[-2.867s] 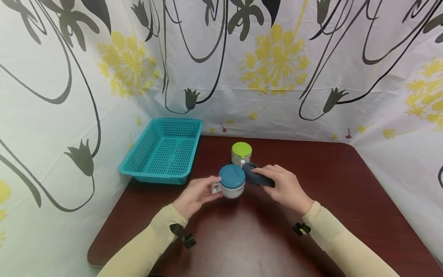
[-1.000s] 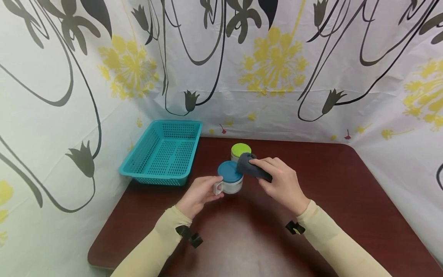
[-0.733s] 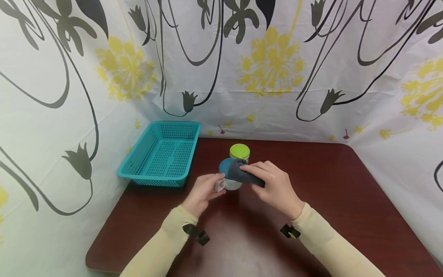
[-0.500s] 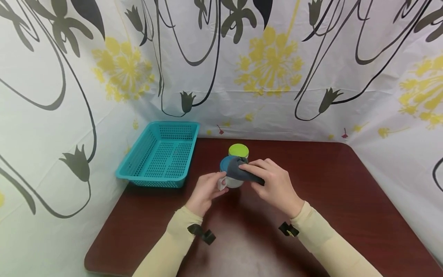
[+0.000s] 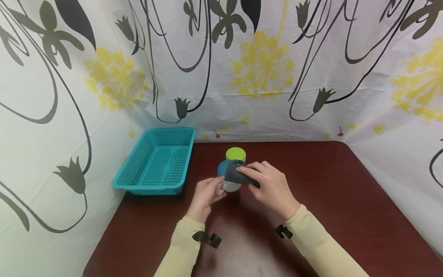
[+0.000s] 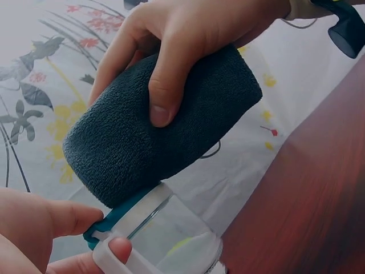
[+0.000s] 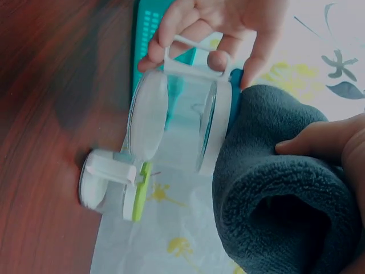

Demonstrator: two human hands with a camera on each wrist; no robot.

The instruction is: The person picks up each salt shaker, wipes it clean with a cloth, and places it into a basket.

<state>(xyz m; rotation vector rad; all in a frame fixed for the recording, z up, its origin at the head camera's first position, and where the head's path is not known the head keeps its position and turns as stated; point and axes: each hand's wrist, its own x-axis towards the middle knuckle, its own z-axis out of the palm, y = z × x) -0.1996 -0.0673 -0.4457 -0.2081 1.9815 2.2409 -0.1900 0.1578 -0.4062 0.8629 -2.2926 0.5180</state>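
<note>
A clear glass jar [image 7: 185, 117] with a blue lid [image 5: 222, 168] and a white handle [image 7: 197, 60] is held over the middle of the table. My left hand [image 5: 203, 197] holds it by the handle, a finger through the loop and the thumb at the lid's edge. My right hand [image 5: 272, 187] grips a dark grey-blue cloth [image 6: 142, 137], rolled thick, its thumb pressed into the pile. The cloth lies against the lid's top and hides much of it in the head view. Behind stands a second jar with a lime-green lid [image 5: 235, 153], its handle visible in the right wrist view.
A turquoise perforated basket [image 5: 119, 181] stands at the table's back left. The dark red-brown table [image 5: 311, 184] meets a flower-printed white curtain [image 5: 270, 115] behind and at the sides.
The cloth has moved left from the blue-lidded jar's right side onto its lid. Between half a second ago and now, the hands stay close together; the head view shifts slightly.
</note>
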